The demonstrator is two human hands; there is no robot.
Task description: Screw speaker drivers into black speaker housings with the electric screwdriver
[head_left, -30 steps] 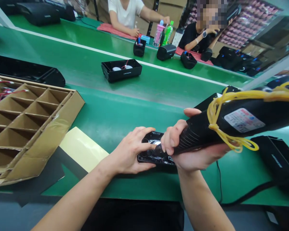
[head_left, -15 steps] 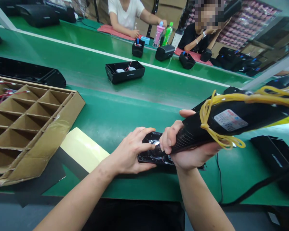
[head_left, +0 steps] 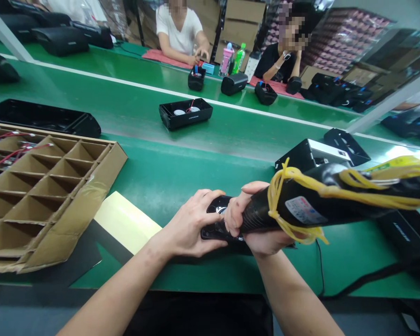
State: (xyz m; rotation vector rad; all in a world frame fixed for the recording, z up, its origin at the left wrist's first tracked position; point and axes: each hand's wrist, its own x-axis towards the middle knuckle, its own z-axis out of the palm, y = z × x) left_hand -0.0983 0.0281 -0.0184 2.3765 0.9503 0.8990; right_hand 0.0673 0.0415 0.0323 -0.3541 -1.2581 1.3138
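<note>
Both hands meet over a black case [head_left: 212, 231] on the green table [head_left: 154, 161].
The case lies crosswise before the person, its long side running roughly left to right. The left hand [head_left: 196, 223], thumb and fingers spread, braces its left end; the right hand [head_left: 266, 241], curled tightly round a black tool [head_left: 336, 206], sits above its right part, mostly hiding it.

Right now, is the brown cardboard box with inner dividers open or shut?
Open: no lid covers the brown cardboard box, and its inner dividers and some red wires show from above.
</note>
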